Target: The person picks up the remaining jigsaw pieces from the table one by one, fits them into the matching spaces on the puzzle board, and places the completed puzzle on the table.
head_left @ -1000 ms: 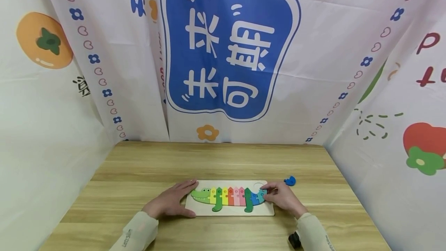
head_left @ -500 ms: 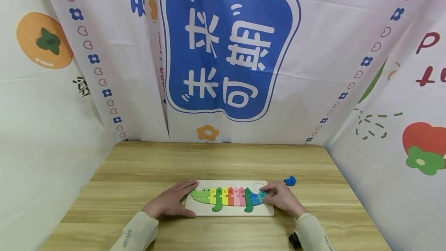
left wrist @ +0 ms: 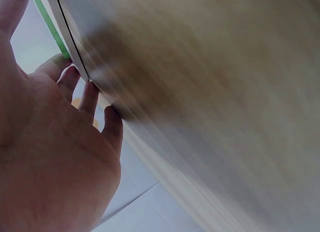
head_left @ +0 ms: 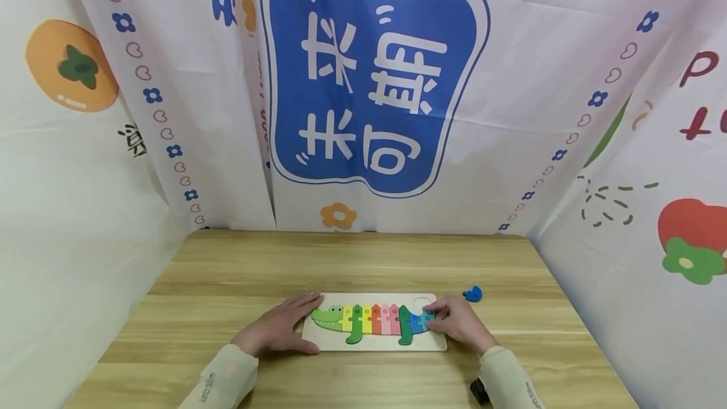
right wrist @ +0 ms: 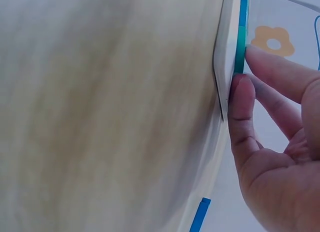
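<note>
A pale wooden puzzle board [head_left: 375,344] lies on the table, filled with a crocodile [head_left: 326,316] of coloured puzzle pieces in green, yellow, red, pink and blue. My left hand [head_left: 278,326] spans the board's left end, its fingers spread and relaxed, touching the upper and lower corners. At the tail end, my right hand [head_left: 459,320] pinches a teal puzzle piece [right wrist: 241,49] between thumb and fingers. That piece sits against the board's face beside a blue one, partly covered by the fingertips. A round tail outline [head_left: 422,302] shows bare on the board above it.
A loose blue puzzle piece [head_left: 473,294] lies on the wooden table [head_left: 352,257] beyond my right hand. Near the right sleeve is a small black object [head_left: 479,390]. Printed white cloth [head_left: 511,112] hangs behind the table and along both sides.
The teal piece and the right fingertips have shifted slightly left, toward the blue piece beside it. My left hand stays in place on the board.
</note>
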Action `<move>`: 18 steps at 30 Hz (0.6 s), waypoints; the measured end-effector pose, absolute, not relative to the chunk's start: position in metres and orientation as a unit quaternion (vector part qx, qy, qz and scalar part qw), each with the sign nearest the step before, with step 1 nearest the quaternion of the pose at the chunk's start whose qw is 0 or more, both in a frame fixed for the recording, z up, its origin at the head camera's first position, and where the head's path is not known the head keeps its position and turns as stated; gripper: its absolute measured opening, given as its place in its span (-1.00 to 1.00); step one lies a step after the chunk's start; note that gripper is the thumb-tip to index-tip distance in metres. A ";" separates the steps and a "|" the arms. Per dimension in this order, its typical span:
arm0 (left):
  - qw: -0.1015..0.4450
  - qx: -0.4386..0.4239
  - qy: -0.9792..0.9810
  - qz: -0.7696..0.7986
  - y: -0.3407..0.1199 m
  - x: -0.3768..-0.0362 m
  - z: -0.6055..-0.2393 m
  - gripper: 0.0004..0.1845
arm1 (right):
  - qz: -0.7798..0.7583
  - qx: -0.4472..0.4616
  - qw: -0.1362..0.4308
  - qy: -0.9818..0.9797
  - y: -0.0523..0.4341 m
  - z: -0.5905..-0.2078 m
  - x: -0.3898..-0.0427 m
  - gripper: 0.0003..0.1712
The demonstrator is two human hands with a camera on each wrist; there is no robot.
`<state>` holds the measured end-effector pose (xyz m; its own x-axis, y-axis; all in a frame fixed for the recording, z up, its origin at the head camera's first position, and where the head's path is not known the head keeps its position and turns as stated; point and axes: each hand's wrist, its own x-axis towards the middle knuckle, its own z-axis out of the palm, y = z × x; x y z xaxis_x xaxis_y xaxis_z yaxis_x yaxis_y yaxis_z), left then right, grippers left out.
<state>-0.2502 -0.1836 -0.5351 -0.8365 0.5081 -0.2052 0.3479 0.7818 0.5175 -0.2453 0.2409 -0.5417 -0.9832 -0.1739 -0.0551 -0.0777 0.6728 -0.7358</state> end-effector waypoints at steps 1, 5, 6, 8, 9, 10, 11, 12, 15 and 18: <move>0.169 0.230 0.928 0.238 -0.183 -0.250 -0.535 0.17 | -0.396 -0.068 0.059 0.914 0.241 -0.542 -0.245 -0.67; 0.168 0.231 0.929 0.234 -0.183 -0.251 -0.534 0.16 | -0.388 -0.065 0.056 0.918 0.239 -0.541 -0.245 -0.67; 0.167 0.232 0.929 0.233 -0.183 -0.251 -0.534 0.16 | -0.384 -0.065 0.055 0.919 0.239 -0.541 -0.245 -0.67; 0.166 0.232 0.930 0.233 -0.184 -0.251 -0.535 0.17 | -0.380 -0.062 0.054 0.921 0.238 -0.540 -0.245 -0.67; 0.165 0.232 0.930 0.234 -0.184 -0.251 -0.536 0.17 | -0.378 -0.061 0.054 0.922 0.238 -0.540 -0.245 -0.66; 0.165 0.232 0.930 0.234 -0.184 -0.251 -0.536 0.17 | -0.376 -0.061 0.054 0.923 0.238 -0.540 -0.245 -0.65; 0.165 0.233 0.929 0.234 -0.184 -0.251 -0.536 0.17 | -0.372 -0.061 0.054 0.925 0.238 -0.539 -0.245 -0.64; 0.165 0.233 0.929 0.235 -0.184 -0.251 -0.536 0.17 | -0.367 -0.062 0.053 0.927 0.238 -0.539 -0.245 -0.63; 0.167 0.232 0.929 0.235 -0.184 -0.251 -0.536 0.16 | -0.352 -0.072 0.056 0.931 0.240 -0.537 -0.242 -0.53; 0.170 0.231 0.930 0.230 -0.184 -0.251 -0.536 0.16 | -0.335 -0.081 0.062 0.937 0.247 -0.535 -0.239 -0.39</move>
<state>-0.2513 -0.1836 -0.5356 -0.8357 0.5073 -0.2105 0.3507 0.7879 0.5062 -0.2389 0.2470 -0.5352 -0.9791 -0.1939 -0.0617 -0.1107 0.7619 -0.6382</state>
